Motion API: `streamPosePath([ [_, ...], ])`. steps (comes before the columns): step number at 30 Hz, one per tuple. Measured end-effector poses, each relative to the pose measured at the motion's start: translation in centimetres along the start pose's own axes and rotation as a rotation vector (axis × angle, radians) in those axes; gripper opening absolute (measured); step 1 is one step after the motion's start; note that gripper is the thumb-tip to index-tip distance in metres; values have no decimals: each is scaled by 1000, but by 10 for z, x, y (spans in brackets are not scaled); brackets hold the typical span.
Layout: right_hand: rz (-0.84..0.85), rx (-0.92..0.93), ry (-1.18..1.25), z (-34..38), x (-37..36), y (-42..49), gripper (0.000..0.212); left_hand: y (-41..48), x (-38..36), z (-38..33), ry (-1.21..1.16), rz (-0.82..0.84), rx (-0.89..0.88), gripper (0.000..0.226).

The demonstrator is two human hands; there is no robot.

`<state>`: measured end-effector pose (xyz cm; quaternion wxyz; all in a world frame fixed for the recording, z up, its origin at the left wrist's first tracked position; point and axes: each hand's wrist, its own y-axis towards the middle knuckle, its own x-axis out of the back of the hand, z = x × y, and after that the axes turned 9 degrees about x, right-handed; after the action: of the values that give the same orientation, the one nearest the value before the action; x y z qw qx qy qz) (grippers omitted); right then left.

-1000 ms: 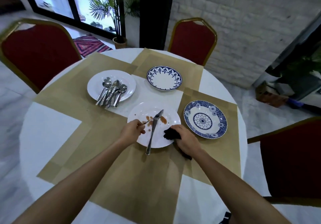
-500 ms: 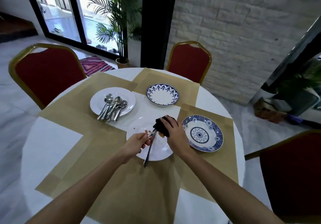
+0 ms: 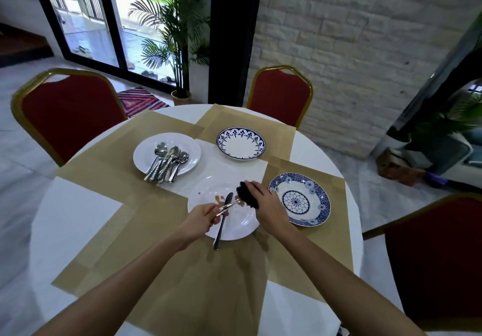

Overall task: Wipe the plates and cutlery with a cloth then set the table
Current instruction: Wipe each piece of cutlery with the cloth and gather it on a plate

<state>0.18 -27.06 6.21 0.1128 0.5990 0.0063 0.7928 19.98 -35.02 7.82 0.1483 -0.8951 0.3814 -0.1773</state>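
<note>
Cloth point(image 3: 246, 197), gripped in your right hand point(image 3: 268, 211), is covering the utensil point(image 3: 228, 206) tip. Your left hand point(image 3: 200, 219) is pinching its handle.

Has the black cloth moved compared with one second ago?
Yes: the black cloth went from the dirty plate's near right rim toward its far side.

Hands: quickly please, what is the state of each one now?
Left hand: closed on a piece of cutlery.
Right hand: closed on the dark cloth.
</note>
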Motion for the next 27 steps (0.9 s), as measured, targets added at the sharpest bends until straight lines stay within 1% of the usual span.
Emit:
streamPosePath([
  [1,9,-85,41,-1,2,3,79,-1,-4,0,-2,12,0,34],
  [2,24,-123,48,-1,5,5,79,-1,-7,0,-15,14,5,34],
  [3,48,-108,18,2,7,4,78,0,-10,0,-29,10,11,34],
  [4,74,-49,-29,5,8,3,78,0,-12,-2,-42,2,18,33],
  [6,121,125,-143,13,13,-1,74,0,-14,-4,-51,-10,18,33],
  [7,136,178,-179,14,16,-1,73,-1,-14,-6,-45,-15,14,34],
  [8,135,181,-183,13,18,1,73,-1,-15,-8,-41,-23,12,34],
  [9,130,136,-153,9,19,5,74,-1,-15,-10,-45,-31,10,34],
  [12,81,-72,21,-2,22,16,75,1,-13,-17,-100,-34,13,36],
  [14,74,-113,44,-5,22,17,74,2,-11,-19,-126,-30,15,37],
  [16,70,-29,-3,-2,18,12,79,1,-9,-18,-152,-26,20,35],
  [18,25,71,-32,3,14,5,81,0,-9,-16,-175,-21,31,34],
  [20,-32,91,-32,2,11,3,79,-1,-10,-13,-159,-12,36,34],
  [21,-65,47,-8,-2,10,5,76,-1,-10,-12,-141,-4,37,35],
  [23,-136,-142,154,-8,11,12,65,-3,-10,-12,-118,10,37,34],
  [25,-184,-372,481,-7,21,18,55,-4,-10,-13,-138,8,48,33],
  [27,-189,-533,766,-4,27,18,57,-5,-8,-17,-194,0,79,30],
])
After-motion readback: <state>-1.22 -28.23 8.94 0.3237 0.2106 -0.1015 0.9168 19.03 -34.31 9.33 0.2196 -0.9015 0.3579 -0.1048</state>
